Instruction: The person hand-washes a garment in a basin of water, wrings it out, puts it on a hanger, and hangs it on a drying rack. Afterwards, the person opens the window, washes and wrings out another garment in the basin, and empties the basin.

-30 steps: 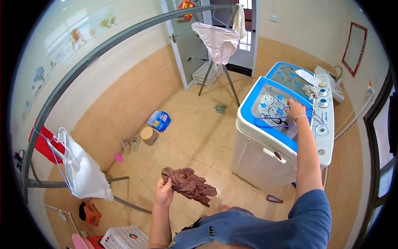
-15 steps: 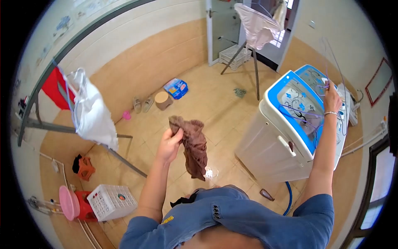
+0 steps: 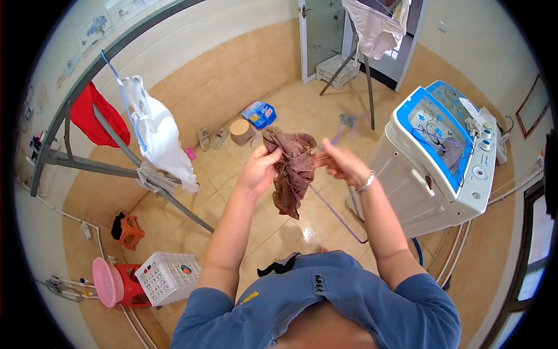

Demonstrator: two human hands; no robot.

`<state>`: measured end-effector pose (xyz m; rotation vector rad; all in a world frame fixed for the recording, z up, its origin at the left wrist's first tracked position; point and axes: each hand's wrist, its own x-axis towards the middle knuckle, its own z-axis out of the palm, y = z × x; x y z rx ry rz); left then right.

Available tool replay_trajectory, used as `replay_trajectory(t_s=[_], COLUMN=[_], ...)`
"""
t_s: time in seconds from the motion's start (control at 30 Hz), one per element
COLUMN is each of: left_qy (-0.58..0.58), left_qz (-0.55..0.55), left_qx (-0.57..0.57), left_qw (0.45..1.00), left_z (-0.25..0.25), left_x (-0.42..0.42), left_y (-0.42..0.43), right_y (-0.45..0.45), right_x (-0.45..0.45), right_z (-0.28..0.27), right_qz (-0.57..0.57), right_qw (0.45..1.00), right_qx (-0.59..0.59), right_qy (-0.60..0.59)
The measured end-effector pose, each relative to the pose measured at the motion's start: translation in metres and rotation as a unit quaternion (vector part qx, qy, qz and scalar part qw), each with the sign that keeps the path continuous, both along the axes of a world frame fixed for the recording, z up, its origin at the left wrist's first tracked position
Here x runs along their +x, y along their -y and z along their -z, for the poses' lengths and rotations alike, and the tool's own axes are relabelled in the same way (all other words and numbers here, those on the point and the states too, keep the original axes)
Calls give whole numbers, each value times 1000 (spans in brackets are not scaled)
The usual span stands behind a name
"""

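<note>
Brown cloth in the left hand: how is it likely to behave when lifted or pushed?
The brown cloth is probably floppy, since its lower end droops below the left hand in loose folds. It seems unlikely to roll, given its irregular, bunched shape.

You get a bright, evenly lit view, with pale light in the window (image 3: 536,278) at the lower right edge and a glare spot on the floor (image 3: 264,230) just below centre. Your right grip (image 3: 346,164) looks smeared, and the purple hanger (image 3: 334,212) beneath it blurs. Fisheye distortion bends the rail (image 3: 87,75) at upper left and leaves you black corners.
</note>
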<state>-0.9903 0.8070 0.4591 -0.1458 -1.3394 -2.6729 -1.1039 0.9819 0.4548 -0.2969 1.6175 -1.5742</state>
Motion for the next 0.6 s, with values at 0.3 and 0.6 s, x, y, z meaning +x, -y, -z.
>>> replay_trajectory(t_s=[0.3,0.6], left_qy=[79,110], left_qz=[-32,-136], left_qx=[-200,-61], left_qw=[976,983], left_z=[28,67], left_x=[24,43], left_y=[39,78], right_y=[25,21], right_x=[-7,-30], right_z=[9,-8], right_qz=[140,172], right_qw=[982,949], right_qx=[-123,-262], right_qy=[-22,-23])
